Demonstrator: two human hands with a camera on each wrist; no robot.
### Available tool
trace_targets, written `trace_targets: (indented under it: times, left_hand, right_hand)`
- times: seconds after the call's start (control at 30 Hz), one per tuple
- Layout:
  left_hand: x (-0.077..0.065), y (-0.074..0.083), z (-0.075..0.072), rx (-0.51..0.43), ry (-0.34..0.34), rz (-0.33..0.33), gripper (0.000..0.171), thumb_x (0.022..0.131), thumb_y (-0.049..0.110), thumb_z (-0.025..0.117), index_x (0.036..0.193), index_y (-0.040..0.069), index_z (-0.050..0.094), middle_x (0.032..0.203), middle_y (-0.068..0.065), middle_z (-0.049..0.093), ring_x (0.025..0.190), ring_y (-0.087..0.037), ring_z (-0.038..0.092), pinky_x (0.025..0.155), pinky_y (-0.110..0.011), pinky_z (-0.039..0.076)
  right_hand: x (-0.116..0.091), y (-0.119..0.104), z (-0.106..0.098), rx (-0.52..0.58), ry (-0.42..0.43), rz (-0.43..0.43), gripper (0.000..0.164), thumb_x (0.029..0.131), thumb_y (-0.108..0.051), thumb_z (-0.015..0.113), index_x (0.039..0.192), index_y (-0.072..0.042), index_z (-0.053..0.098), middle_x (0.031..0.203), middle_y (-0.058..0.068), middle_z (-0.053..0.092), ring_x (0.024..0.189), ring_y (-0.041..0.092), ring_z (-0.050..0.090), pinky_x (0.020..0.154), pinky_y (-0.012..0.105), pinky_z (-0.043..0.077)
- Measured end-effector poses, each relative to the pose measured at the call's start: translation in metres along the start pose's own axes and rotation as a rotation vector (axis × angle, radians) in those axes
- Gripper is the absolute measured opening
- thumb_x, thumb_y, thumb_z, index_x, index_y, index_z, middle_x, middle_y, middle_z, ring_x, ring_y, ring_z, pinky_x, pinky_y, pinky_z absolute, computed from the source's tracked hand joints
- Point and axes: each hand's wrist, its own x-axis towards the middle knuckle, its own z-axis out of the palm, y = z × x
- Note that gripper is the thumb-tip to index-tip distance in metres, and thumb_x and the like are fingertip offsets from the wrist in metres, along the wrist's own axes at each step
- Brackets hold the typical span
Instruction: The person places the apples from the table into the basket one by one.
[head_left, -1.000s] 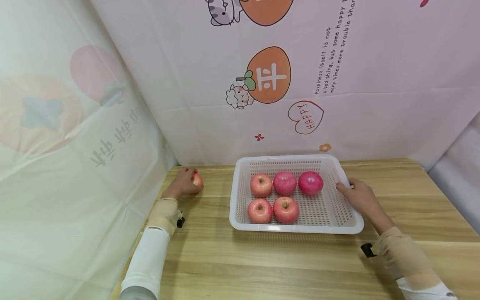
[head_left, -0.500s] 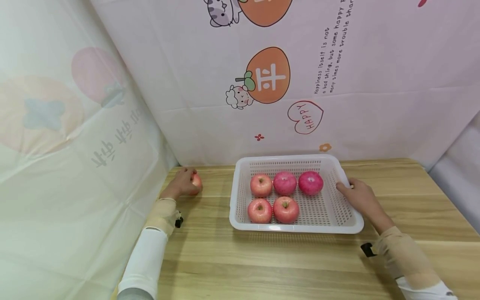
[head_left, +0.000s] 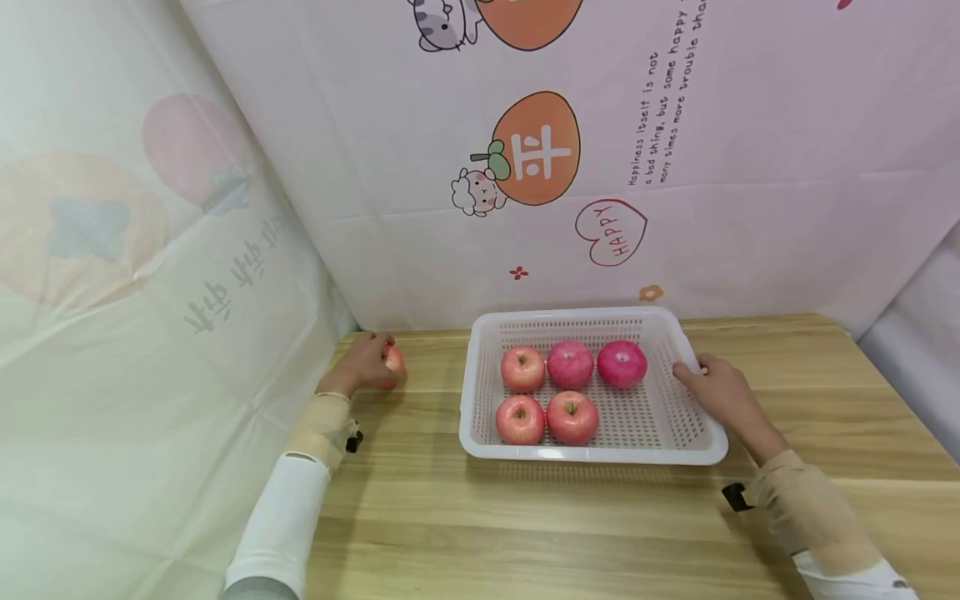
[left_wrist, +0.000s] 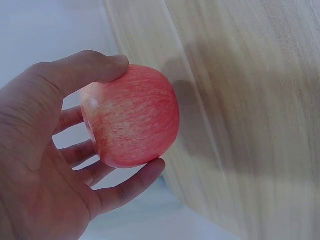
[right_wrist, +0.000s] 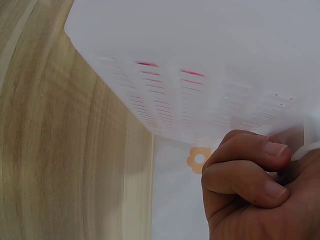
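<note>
At the table's far left corner my left hand (head_left: pixel 365 364) grips a red, yellow-streaked apple (head_left: pixel 393 367). In the left wrist view the thumb lies over the apple (left_wrist: pixel 137 117) and the fingers curl around its other side. My right hand (head_left: pixel 726 402) holds the right rim of a white plastic basket (head_left: pixel 592 455), thumb over the rim. Seen from the right wrist, the fingers (right_wrist: pixel 245 170) are curled under that rim, against the slotted wall (right_wrist: pixel 175 35). Inside the basket sit several apples: a pale red one (head_left: pixel 522 369), darker pink ones (head_left: pixel 622 364) and two in the front row (head_left: pixel 572 417).
The basket stands on a wooden table (head_left: pixel 525 525). A white printed cloth (head_left: pixel 397 250) hangs behind the table's far edge, and another pale sheet (head_left: pixel 187 400) hangs along the left side. The right part of the basket floor (head_left: pixel 637 421) shows bare slots.
The left forearm has shifted slightly leftward, while the left hand keeps its grip on the apple at nearly the same spot. The right hand and the basket stay in place.
</note>
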Motion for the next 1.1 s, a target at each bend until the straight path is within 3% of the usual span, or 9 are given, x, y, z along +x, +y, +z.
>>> trace_targets:
  times: [0.3,0.6,1.1]
  left_hand:
    - [-0.004,0.009,-0.012,0.03,-0.03,0.028,0.067,0.085,0.02,0.073,0.145,-0.002,0.053,0.139,-0.029,0.053,0.121,-0.042,0.056,0.102,-0.058,0.052]
    - [-0.005,0.017,-0.021,0.071,-0.004,0.082,0.067,0.083,0.023,0.073,0.142,-0.002,0.056,0.134,-0.028,0.057,0.119,-0.042,0.058,0.101,-0.058,0.052]
    - [-0.008,0.026,-0.028,0.071,-0.025,0.081,0.065,0.086,0.026,0.073,0.143,0.002,0.056,0.133,-0.024,0.057,0.117,-0.039,0.058,0.1,-0.057,0.052]
  right_hand:
    - [0.001,-0.001,0.001,0.006,-0.007,-0.002,0.075,0.112,-0.044,0.044,0.147,0.022,0.04,0.119,0.04,0.064,0.082,0.025,0.073,0.064,0.036,0.062]
    - [0.0,-0.003,-0.001,0.004,-0.007,-0.002,0.076,0.112,-0.045,0.043,0.148,0.021,0.039,0.124,0.042,0.062,0.086,0.027,0.073,0.066,0.035,0.061]
    - [0.001,-0.002,-0.002,-0.011,-0.021,0.017,0.076,0.112,-0.044,0.043,0.15,0.022,0.036,0.128,0.044,0.059,0.087,0.03,0.073,0.067,0.038,0.063]
